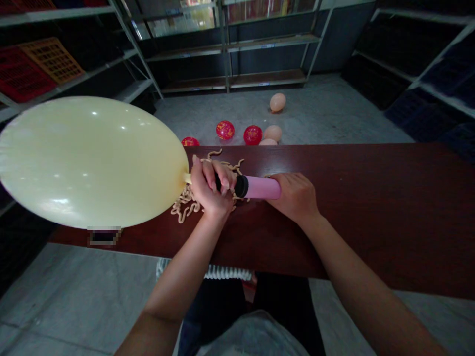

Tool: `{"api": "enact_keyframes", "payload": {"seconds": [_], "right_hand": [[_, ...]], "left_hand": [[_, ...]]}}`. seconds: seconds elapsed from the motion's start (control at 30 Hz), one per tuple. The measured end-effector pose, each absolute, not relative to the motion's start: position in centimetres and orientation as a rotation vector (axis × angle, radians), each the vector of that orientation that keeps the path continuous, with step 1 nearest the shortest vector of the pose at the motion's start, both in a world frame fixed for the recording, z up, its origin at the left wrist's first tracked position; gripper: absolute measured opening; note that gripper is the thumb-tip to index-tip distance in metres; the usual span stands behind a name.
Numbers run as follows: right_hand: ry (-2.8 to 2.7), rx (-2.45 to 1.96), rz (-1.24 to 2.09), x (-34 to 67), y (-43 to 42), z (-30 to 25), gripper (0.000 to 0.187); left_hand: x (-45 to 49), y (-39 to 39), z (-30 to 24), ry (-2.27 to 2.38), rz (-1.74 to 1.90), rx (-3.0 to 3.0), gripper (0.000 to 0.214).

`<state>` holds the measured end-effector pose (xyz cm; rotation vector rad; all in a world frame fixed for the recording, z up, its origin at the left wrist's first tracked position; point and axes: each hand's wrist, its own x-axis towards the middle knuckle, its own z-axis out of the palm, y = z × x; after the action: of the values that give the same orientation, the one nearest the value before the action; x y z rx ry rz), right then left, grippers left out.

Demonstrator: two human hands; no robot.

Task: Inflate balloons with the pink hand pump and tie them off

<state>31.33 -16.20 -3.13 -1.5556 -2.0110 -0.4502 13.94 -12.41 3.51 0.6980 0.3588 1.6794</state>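
Observation:
A large pale yellow balloon (92, 163), blown up, stretches out to the left, its neck running into my left hand (213, 185). That hand is closed around the neck and the black nozzle end of a balloon pump. The pump's pink barrel (263, 188) lies level between both hands. My right hand (297, 195) is wrapped round the barrel's other end; its fingertips are partly hidden. Beneath my left hand, a heap of beige limp balloons (183, 202), long and thin, lies on the dark brown table (371, 207).
Past the table, red printed balloons (225, 130) and peach balloons (277, 102) lie on the floor. Metal shelves (267, 44) line the back, with crates (52, 59) at left. A small blurred object (104, 236) sits below the yellow balloon near the table's front edge.

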Motion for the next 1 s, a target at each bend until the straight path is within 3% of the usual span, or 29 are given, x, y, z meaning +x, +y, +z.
{"api": "enact_keyframes", "payload": {"seconds": [0.47,1.0], "right_hand": [[-1.946,-1.822,-0.828,35.0,-16.4,-3.3,0.025],[-1.837,-1.843,-0.556,36.0,-16.4,-3.7,0.027]], "left_hand": [[11.3,-10.0,2.3,0.394,1.761,0.548,0.059],[9.7,-11.0,4.9,0.319,1.838,0.608,0.06]]}}
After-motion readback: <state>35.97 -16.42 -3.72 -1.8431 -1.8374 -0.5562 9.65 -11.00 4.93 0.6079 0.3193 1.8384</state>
